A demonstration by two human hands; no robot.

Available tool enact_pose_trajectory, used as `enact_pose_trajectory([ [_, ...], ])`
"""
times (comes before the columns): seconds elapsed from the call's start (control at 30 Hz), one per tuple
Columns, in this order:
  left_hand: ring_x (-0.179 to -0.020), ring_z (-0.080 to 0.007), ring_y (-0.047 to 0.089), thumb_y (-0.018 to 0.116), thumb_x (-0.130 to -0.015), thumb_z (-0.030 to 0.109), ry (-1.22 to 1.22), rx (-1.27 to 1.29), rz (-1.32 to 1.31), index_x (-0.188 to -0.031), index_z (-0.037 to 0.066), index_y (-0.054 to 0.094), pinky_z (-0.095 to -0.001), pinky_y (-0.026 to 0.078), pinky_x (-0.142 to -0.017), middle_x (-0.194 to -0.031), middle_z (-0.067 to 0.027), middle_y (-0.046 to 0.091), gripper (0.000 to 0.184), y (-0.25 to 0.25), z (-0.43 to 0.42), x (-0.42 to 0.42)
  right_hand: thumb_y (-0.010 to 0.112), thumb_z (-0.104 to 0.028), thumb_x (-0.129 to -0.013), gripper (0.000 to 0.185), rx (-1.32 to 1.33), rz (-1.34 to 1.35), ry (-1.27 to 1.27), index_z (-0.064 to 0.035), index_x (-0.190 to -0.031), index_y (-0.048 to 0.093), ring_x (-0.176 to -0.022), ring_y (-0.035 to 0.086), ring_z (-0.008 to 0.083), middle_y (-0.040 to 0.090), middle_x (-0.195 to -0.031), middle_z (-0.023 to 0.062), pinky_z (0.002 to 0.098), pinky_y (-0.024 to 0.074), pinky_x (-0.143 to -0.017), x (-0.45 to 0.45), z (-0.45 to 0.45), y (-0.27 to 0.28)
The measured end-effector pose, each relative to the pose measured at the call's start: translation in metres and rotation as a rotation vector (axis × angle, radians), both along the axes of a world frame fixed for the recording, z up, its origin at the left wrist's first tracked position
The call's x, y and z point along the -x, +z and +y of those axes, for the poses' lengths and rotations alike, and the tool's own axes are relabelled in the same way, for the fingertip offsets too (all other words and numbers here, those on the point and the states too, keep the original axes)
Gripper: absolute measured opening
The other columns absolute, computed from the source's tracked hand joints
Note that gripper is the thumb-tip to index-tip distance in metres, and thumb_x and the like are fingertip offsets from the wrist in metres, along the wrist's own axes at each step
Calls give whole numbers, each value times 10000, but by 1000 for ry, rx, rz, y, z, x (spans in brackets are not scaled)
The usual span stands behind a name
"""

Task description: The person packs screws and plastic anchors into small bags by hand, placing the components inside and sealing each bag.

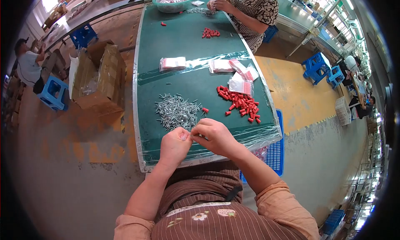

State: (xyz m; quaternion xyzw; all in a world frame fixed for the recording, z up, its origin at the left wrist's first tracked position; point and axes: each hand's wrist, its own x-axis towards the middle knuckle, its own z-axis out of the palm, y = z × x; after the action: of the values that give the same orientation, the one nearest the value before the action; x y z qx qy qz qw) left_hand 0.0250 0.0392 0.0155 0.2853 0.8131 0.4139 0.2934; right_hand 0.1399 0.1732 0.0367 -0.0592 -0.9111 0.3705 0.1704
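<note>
My left hand (175, 143) and my right hand (213, 134) meet at the near edge of the green table. Both have their fingers pinched together, and whatever is between them is too small or hidden to name. Just beyond my left hand lies a heap of small silver screws or pins (177, 111). A single red plastic piece (205, 110) rests at the right side of that heap. To the right, past my right hand, is a loose pile of red plastic pieces (241, 103).
Packs of clear zip bags (173, 64) and more bag packs (241, 86) lie mid-table (154, 44). A green basin (171, 6) stands at the far end, where another person's hands (221, 6) work. A cardboard box (100, 79) is left; a blue crate (275, 156) is right.
</note>
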Motion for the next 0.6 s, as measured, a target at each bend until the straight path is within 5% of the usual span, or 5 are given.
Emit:
enact_pose_trajectory([
  [0.4,-650,-149,602,701,-805,170,-3,-23,-121,-858,12,699,-309,494,-632,-735,-99,682,166,-5,0,0,708,-79,-778,96,-328,-119,55,-54,-857,661,-857,605,282,591,-827,84,393,512,-737,-8,-5,6],
  [0.6,-631,-109,597,698,-799,155,15,0,-108,-821,20,702,-283,488,-621,-705,-53,678,137,-2,0,3,644,-80,-830,80,-16,-135,-6,-47,-901,658,-898,607,331,610,-889,124,424,501,-781,-11,6,24],
])
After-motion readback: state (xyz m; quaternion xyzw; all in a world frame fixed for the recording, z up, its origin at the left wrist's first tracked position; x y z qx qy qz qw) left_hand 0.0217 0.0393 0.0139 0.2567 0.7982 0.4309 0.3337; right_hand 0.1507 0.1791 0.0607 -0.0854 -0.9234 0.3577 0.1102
